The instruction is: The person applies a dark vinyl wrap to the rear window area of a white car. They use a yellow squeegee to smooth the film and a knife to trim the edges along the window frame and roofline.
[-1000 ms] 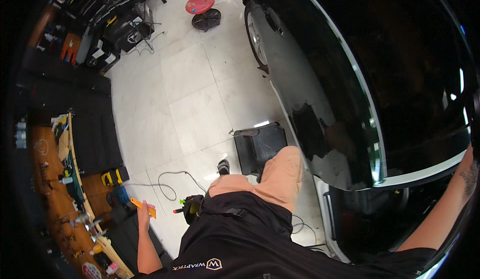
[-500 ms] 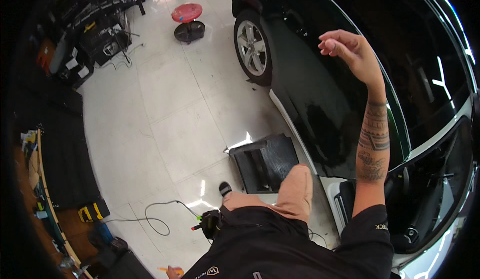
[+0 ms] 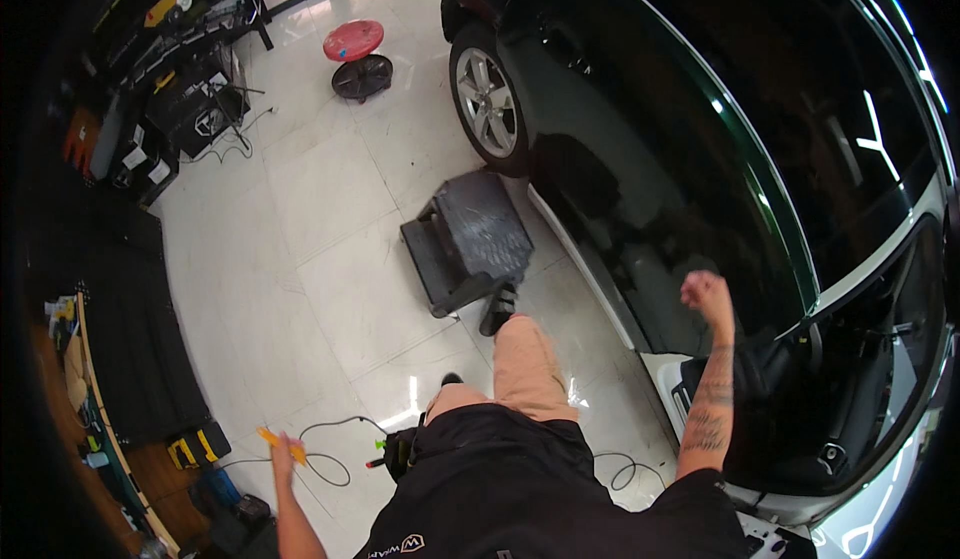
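Observation:
Low at the left, my left hand [image 3: 288, 453] is closed on a flat orange squeegee [image 3: 268, 436], which sticks out past the fingers. My right hand [image 3: 708, 297] hangs beside the dark, glossy car door [image 3: 640, 229], its fingers curled in with nothing visible in them. It looks apart from the door. My foot in a black shoe [image 3: 498, 309] touches the near end of a black step stool [image 3: 485, 224], which stands on the floor by the car's wheel.
Along the right runs the car, with its wheel [image 3: 488, 104] ahead and an open door gap [image 3: 850, 409] nearer me. A red-topped rolling stool [image 3: 353, 41] stands farther off. Black cases [image 3: 195, 109] and a bench [image 3: 105, 439] line the left. A thin cable [image 3: 335, 469] loops across the floor.
The black step stool has slid forward and left, with my foot now against it. My right hand has dropped from high by the door window. My left hand has come further into view with the squeegee.

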A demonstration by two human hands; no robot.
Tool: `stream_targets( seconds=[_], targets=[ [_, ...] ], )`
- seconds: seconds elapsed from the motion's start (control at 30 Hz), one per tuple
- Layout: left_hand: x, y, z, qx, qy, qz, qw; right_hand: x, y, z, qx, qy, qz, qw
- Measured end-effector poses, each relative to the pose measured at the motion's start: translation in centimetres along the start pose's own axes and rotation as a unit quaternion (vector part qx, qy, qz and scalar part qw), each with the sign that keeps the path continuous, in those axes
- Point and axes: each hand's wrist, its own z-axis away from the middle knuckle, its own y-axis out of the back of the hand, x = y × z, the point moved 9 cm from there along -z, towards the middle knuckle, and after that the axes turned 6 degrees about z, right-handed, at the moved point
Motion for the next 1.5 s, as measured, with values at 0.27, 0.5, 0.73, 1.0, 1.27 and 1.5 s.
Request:
stream_targets(
  seconds=[0.27,0.5,0.73,1.0,1.27,1.5],
  targets=[
    [24.1,-7.6,-5.5,-0.002,-0.192,-0.148,0.97,8.0,-22.9,5.6,-0.201,-0.171,-0.216,0.94],
    [20.0,-12.3,-5.9,0.053,-0.028,-0.069,0.996,-5.9,-25.6,-14.8,-0.234,-0.018,-0.195,0.953],
    [19.6,-17.5,-1.7,0.047,0.091,-0.009,0.995,-15.5,-17.7,-30.8,-0.234,0.044,-0.145,0.96],
    [24.4,-18.0,-4.6,0.054,0.123,-0.051,0.99,-12.1,-27.1,-28.1,-0.359,-0.016,-0.193,0.913],
    [36.5,-17.8,-14.1,0.097,-0.004,-0.038,0.995,-17.9,-33.7,-28.1,-0.383,-0.012,-0.198,0.902],
    [53.3,-20.3,-30.0,0.066,-0.217,0.191,0.955,-35.2,-42.8,-38.6,-0.368,0.169,-0.138,0.904]
  ],
)
